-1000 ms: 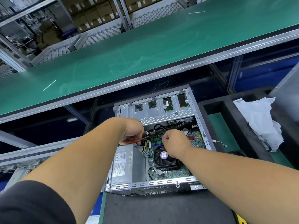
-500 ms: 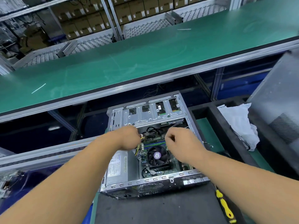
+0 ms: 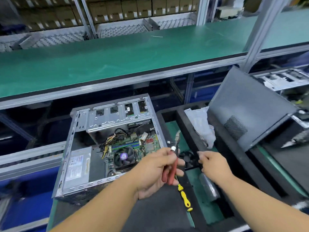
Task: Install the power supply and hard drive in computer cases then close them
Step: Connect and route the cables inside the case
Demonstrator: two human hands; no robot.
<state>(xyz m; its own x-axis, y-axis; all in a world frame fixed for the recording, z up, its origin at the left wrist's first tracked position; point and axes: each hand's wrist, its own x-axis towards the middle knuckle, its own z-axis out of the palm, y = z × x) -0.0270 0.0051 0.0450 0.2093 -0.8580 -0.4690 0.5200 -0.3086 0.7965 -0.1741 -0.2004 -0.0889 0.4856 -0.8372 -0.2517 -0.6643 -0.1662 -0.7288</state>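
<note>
Red-handled cutters (image 3: 173, 166) sit in the left hand (image 3: 155, 171), fingers curled round the grips, steel tip pointing up and away over the right edge of the open computer case (image 3: 107, 148). The right hand (image 3: 213, 166) hovers just beside the tool with fingers loosely bent and nothing in its grasp.

The case lies on its side near the front-left of the table (image 3: 155, 213). The power supply (image 3: 77, 166) sits in the case's near-left corner; the drive cage (image 3: 117, 116) spans the far end. Whether a hard drive sits inside cannot be told. The dark side panel (image 3: 247, 113) leans upright to the right — the case is not yet closed.

Likely step: set the cutters down, then fit the panel. Recommended practice:
- Park the tool beside the yellow screwdriver (image 3: 184, 197), clear of the case.
- Tuck the loose cables (image 3: 108, 141) below the rim before closing — a trapped wire may block the panel.

The power supply label is too blurred to read.
</note>
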